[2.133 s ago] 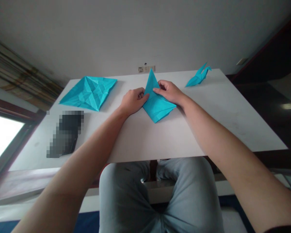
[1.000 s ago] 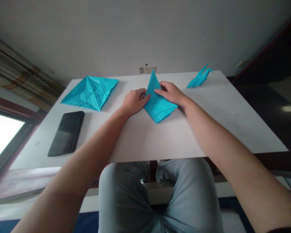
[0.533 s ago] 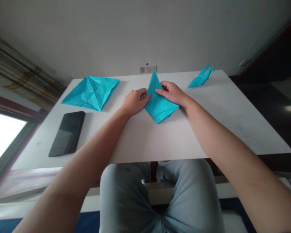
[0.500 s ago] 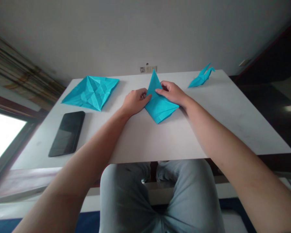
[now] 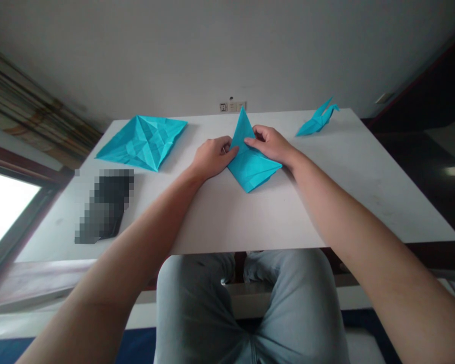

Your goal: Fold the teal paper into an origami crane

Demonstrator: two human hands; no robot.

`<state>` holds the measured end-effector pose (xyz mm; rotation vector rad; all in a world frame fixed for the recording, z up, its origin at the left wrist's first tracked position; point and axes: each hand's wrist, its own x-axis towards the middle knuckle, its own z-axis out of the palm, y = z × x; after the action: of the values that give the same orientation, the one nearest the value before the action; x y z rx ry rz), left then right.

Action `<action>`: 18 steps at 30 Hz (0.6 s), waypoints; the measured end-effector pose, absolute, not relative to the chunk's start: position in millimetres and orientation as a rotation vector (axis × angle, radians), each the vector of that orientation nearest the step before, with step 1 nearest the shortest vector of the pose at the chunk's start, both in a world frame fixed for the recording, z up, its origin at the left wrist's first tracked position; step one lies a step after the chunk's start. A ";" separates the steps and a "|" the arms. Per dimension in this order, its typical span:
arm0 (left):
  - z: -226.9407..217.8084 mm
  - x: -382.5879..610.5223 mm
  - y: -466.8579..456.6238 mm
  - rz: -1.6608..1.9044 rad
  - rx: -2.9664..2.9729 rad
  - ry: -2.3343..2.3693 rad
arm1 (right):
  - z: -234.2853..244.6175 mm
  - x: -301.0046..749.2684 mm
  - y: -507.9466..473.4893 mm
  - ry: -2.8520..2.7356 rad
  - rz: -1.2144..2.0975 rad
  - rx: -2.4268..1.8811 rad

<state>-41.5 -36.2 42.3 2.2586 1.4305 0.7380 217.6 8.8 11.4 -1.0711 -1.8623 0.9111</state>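
Left hand (image 5: 213, 157) and right hand (image 5: 269, 144) are both pinched on the folded teal origami paper (image 5: 252, 172), mid-worktop (image 5: 364, 197), with a creased teal sheet (image 5: 142, 143) to its left and a paper crane (image 5: 316, 124) to its right.

One head-worn camera, looking forward and down over the person's forearms, fairly close, with the left hand (image 5: 213, 157) and right hand (image 5: 268, 144) near mid-frame. The white table (image 5: 349, 202) spreads around both hands, power sockets (image 5: 232, 106) on the wall sit beyond them, and light-blue jeans (image 5: 250, 308) fill the frame below.
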 end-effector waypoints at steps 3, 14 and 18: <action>41.5 -41.5 -35.0 0.741 2.266 1.439 | 11.0 218.0 9.1 -1.874 0.907 -1.078; 40.4 -41.3 -34.9 0.738 2.268 1.446 | 9.6 219.4 11.1 -1.902 0.866 -1.080; 39.7 -41.7 -34.4 0.730 2.267 1.451 | 7.3 219.4 13.6 -1.890 0.881 -1.079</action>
<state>-41.7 -34.4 39.7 2.2667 1.4508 0.7301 219.4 13.6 7.3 -1.0787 -1.8899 0.8812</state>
